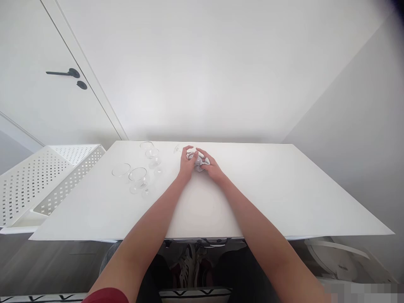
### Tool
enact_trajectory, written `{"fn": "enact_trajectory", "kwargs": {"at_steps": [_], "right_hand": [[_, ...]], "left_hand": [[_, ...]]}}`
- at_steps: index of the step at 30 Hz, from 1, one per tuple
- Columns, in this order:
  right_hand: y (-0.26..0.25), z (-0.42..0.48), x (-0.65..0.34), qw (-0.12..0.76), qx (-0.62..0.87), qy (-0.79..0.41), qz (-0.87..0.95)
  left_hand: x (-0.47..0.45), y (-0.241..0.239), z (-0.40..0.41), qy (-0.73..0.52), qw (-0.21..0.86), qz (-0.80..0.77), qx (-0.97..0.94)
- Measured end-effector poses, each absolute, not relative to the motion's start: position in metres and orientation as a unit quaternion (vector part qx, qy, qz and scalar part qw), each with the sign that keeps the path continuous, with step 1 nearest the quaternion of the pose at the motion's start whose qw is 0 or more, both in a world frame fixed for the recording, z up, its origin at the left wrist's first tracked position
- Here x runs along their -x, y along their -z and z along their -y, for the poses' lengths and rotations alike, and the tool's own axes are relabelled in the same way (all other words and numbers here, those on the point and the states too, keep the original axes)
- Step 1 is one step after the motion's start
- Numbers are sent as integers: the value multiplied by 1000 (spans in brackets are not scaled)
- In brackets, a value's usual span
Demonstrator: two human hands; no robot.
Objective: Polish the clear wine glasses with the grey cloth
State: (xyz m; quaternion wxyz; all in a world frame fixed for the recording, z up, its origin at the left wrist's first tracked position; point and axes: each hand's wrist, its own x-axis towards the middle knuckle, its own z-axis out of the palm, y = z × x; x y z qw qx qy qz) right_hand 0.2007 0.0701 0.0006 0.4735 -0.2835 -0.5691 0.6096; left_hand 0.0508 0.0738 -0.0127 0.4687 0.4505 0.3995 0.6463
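Observation:
At the middle of the white table (261, 185), my two hands are close together over a clear stemmed glass. Its round foot (177, 149) seems to point out to the left, so the glass looks tilted on its side. My left hand (188, 162) has its fingers curled round the bowl. In my right hand (212, 166) is a bunched pale cloth (205, 161), pressed against the glass near the rim. The fingers cover much of the bowl, and the stem is partly hidden behind my left hand.
Several clear stemmed glasses stand on the table's left part, among them a front one (137, 174) and a back one (152, 154). A white perforated rack (31, 181) adjoins the table's left side. Behind are a wall and a door with a dark handle (73, 73).

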Motion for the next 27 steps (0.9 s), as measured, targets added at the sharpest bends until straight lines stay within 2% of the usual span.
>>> {"fn": "enact_trajectory", "kwargs": {"at_steps": [3, 6, 10, 15, 18, 22, 27], "right_hand": [[-2, -75, -207, 496, 250, -679, 481], [-3, -79, -213, 509, 237, -707, 431], [-1, -79, -211, 539, 271, -654, 456], [1, -75, -205, 515, 310, -551, 580], [-1, -72, -204, 490, 314, -516, 629], [1, -71, -205, 490, 299, -572, 586], [6, -79, -209, 546, 284, -620, 486]], "left_hand": [[-52, 12, -75, -651, 493, -341, -466], [-55, 8, -72, -643, 465, -341, -503], [-57, 7, -70, -627, 428, -395, -517], [-54, 6, -69, -641, 522, -302, -475], [-54, 5, -69, -642, 525, -311, -464], [-55, 8, -72, -653, 490, -356, -455], [-58, 9, -74, -658, 515, -298, -462]]}}
